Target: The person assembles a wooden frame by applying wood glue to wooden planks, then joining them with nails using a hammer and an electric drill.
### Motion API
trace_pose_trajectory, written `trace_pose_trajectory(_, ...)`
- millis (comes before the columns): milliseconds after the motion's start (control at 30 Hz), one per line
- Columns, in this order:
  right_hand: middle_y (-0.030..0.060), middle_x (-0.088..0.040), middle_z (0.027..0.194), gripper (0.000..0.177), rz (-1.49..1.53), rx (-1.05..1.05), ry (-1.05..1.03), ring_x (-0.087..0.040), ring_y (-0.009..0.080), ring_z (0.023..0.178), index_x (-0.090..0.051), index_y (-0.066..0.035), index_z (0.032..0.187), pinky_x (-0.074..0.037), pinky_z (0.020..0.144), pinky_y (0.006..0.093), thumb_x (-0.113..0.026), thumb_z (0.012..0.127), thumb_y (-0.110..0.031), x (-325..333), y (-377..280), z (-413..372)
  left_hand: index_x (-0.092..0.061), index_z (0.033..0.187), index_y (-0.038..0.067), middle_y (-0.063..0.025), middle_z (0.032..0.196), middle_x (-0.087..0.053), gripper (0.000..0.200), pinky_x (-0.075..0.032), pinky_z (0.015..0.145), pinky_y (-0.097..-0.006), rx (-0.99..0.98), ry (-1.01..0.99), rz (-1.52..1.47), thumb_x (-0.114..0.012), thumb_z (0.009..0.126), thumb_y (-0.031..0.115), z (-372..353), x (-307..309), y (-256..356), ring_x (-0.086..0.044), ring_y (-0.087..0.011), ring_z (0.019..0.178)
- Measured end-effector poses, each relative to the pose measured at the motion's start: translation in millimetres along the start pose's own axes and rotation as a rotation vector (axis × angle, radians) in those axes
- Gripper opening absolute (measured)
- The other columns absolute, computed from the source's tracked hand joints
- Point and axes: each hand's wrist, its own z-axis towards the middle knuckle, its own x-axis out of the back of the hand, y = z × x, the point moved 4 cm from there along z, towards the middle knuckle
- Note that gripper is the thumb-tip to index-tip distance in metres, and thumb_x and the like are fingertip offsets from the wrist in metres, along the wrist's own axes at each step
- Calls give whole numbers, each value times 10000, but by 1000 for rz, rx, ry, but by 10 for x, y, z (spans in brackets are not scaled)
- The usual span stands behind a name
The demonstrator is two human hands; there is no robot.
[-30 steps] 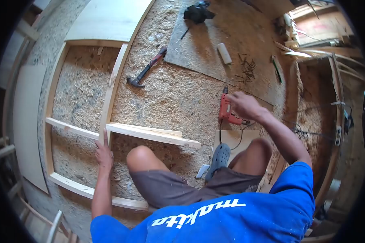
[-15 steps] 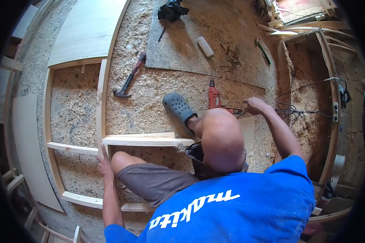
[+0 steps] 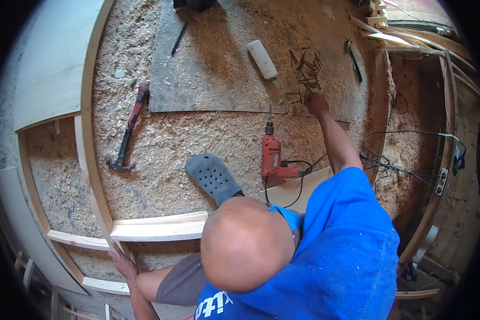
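Observation:
My left hand [image 3: 124,265] is closed around a bar of the wooden frame [image 3: 93,181], near the joint where the crosspieces meet. Right beside it, a short pale board [image 3: 157,230] runs from that joint toward my bent head. My right hand [image 3: 317,104] reaches down to the near edge of a pile of nails [image 3: 308,72], its fingers curled and partly hidden; what they pinch I cannot make out. A red power drill [image 3: 272,154] lies below that hand, its bit toward the floor panel [image 3: 208,96].
A claw hammer [image 3: 130,125] lies on the shavings between frame and panel. A white bottle [image 3: 262,60] rests on the panel, with a green-handled tool [image 3: 353,60] farther right. Black cords [image 3: 384,160] run to a power strip [image 3: 441,181] by a wooden trough [image 3: 381,112].
My right hand has moved forward from beside the drill to the nails. My head and body have leaned forward, and the view has shifted. My left hand stays at the frame joint.

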Motion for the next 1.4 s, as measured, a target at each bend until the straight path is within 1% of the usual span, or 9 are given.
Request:
trace_pose_trajectory(467, 121, -677, 1152, 243, -177, 247, 269, -674, 368, 1013, -699, -149, 1121, -552, 835, 475, -614, 899, -201, -105, -594, 143, -149, 1656, 230, -347, 1399, -403, 969, -518, 914, -540, 37, -46, -14, -758, 903, 275, -35, -95, -43, -548, -552, 1151)
trace_pose_trajectory(567, 132, -713, 891, 231, -495, 208, 288, -712, 315, 861, -722, -91, 872, -550, 749, 476, -585, 948, -261, -296, -408, 372, -334, 1600, 115, -311, 1498, -439, 845, -426, 1105, -511, 145, -98, -246, -769, 888, 253, 99, 2, 7, -513, -475, 1298)
trace_pose_trajectory(600, 104, -698, 788, 283, -405, 448, 372, -709, 256, 795, -725, -109, 793, -542, 668, 443, -583, 968, -281, -489, -187, 549, -383, 1571, 77, -273, 1471, -494, 803, -389, 1141, -484, 115, -102, -273, -765, 880, 224, 78, 123, 107, -496, -436, 1332)
trace_pose_trajectory(733, 121, -747, 1076, 471, -176, 255, 546, -732, 343, 866, -594, -90, 1349, -579, 756, 473, -592, 996, -403, -216, -174, 511, -357, 1588, 267, -256, 1244, -560, 891, -546, 894, -507, -83, 117, -110, -783, 813, 163, 3, 216, 136, -607, -435, 1075)
trace_pose_trajectory(767, 168, -724, 1195, 511, -177, 219, 445, -716, 386, 1016, -552, -55, 1390, -569, 834, 509, -595, 998, -379, 59, -392, 435, -225, 1633, 301, -259, 1191, -552, 1006, -579, 822, -474, -89, 109, -57, -778, 807, 153, -15, 254, 161, -619, -420, 1010)
trace_pose_trajectory(900, 131, -694, 1060, 345, 145, 497, 577, -699, 304, 905, -611, -63, 1273, -560, 737, 430, -596, 986, -254, 787, -1582, -173, 12, 1648, 410, -281, 1235, -524, 1152, -611, 700, -405, -73, 122, 81, -741, 830, 107, -34, 207, 157, -665, -377, 883)
trace_pose_trajectory(1200, 105, -639, 860, 250, 216, 1482, 365, -626, 215, 703, -621, -43, 1258, -522, 672, 361, -512, 1040, -103, 1829, -4648, -1962, -178, 1615, 495, -327, 1313, -506, 633, -595, 635, -373, 103, 263, -132, -399, 1094, 212, -84, 75, 219, -668, -410, 1002)
trace_pose_trajectory(1267, 109, -641, 904, 252, 29, 1630, 212, -636, 223, 750, -641, -21, 1217, -532, 688, 355, -474, 1033, -67, 1781, -5232, -2407, -92, 1604, 542, -411, 1459, -361, 695, -619, 769, -491, 193, 580, -160, -395, 1092, 183, -11, -117, 248, -636, -503, 1041)
trace_pose_trajectory(1400, 171, -666, 1008, 275, -206, 1902, -73, -673, 324, 904, -655, 18, 1153, -546, 784, 393, -529, 909, 30, 1368, -5932, -3568, 33, 1585, 574, -429, 1545, -237, 773, -593, 855, -593, 88, 158, -173, -398, 1084, 173, -16, 16, 207, -589, -544, 1140)
